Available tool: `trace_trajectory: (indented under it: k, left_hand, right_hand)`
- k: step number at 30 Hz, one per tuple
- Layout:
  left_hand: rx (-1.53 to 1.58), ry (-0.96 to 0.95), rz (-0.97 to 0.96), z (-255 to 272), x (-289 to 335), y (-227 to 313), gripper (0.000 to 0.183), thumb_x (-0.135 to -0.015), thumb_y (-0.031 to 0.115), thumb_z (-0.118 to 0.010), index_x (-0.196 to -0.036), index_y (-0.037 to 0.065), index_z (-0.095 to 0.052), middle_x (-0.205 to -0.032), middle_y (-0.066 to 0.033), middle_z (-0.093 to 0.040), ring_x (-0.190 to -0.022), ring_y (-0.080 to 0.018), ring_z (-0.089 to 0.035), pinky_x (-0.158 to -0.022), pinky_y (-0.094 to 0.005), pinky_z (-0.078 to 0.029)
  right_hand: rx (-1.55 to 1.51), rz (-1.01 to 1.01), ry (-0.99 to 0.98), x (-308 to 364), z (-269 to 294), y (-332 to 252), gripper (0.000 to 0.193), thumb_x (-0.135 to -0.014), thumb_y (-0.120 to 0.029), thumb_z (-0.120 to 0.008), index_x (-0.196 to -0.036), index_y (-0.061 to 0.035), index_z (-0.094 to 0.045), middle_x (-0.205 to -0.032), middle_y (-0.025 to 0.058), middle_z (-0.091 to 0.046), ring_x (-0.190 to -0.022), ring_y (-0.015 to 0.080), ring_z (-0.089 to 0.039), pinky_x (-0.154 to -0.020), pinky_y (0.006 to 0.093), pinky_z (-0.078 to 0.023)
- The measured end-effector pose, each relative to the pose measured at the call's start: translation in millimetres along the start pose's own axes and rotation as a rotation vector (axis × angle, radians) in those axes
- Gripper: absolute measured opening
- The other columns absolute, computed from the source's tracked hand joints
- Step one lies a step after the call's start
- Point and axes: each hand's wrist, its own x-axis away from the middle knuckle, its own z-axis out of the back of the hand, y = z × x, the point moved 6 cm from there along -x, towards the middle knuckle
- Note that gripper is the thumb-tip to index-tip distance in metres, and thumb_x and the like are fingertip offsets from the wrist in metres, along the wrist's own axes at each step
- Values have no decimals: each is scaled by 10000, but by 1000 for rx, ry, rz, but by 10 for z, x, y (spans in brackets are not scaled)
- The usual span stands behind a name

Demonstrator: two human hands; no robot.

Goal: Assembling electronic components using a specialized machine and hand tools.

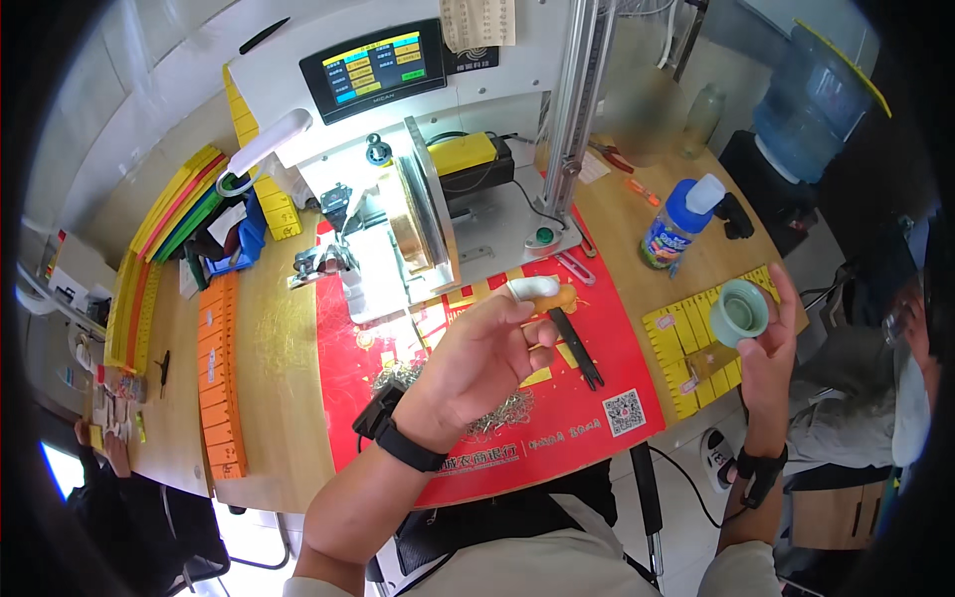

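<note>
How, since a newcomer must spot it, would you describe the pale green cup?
From the large red mat, look right to the flat yellow board. Over it, the right hand holds the short, round, pale green cup, open-topped, unlike the tall blue plastic bottle.

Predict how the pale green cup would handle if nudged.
The pale green cup is probably stiff: its rim looks round in the right hand. Its round body might roll if tipped; the smooth wall may slip.

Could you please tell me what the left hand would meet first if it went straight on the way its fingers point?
Probably the blue bottle, standing ahead to the right; the left hand may pass above the pinkish clip-like piece, though depth is unclear.
</note>
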Motion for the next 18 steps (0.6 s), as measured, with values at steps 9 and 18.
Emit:
trace_trajectory:
  k: [9, 18]
  left_hand:
    - [-2125, -457, -634, -652, 34, -486, 117, -880, 97, -642, -969, 25, -621, -1008, -137, -599, -919, -323, -674, -730, -444, -582]
    - [-2160, -497, -621, -883, 204, -520, 171, -809, 76, -679, -973, 27, -688, -993, -145, -671, -856, -346, -693, -718, -450, -586]
  right_hand:
    - [27, 0, -3, 117, 60, -191, 961, -785, -43, -742, -1605, -41, -241, -1385, 143, -563, -1308, 231, -560, -1135, 350, -416]
    - [-65, 11, -188, 182, 90, 21, 954, -864, -72, -816, -1603, -67, -213, -1429, 116, -503, -1327, 226, -524, -1117, 397, -433]
